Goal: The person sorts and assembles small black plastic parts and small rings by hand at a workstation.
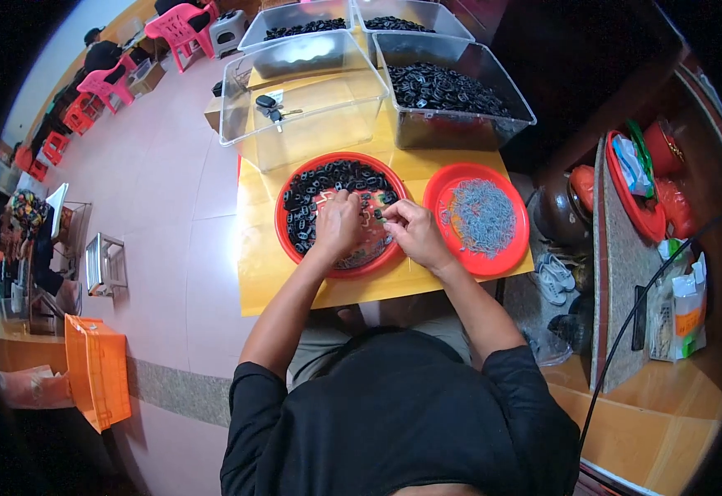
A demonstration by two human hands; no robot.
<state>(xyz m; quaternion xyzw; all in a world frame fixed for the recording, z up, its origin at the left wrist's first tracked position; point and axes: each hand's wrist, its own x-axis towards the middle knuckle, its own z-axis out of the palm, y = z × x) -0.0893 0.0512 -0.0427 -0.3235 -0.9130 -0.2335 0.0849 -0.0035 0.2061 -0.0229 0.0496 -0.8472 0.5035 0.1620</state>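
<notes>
Right hand: thumb and forefinger are pinching a small black piece above the right part of a round red tray, centre of the frame. Left hand: reaching into the same red tray, fingers bending downward; whether they are gripping anything, one cannot tell, the fingertips being hidden. Loose black pieces are heaping along the tray's left and upper parts. Second red dish, right of centre: holding a pile of thin grey pieces. Both are resting on a yellow tabletop. Clear bins, upper centre, four: the front left bin is showing a set of keys; the front right bin and the two rear ones are containing black pieces. Orange crate, lower left: standing on the floor. Metal stool, left: standing above the crate in the frame. Pink chairs, upper left: standing well apart from the tabletop. White shoes, right: lying beside the tabletop's edge, lower down.
</notes>
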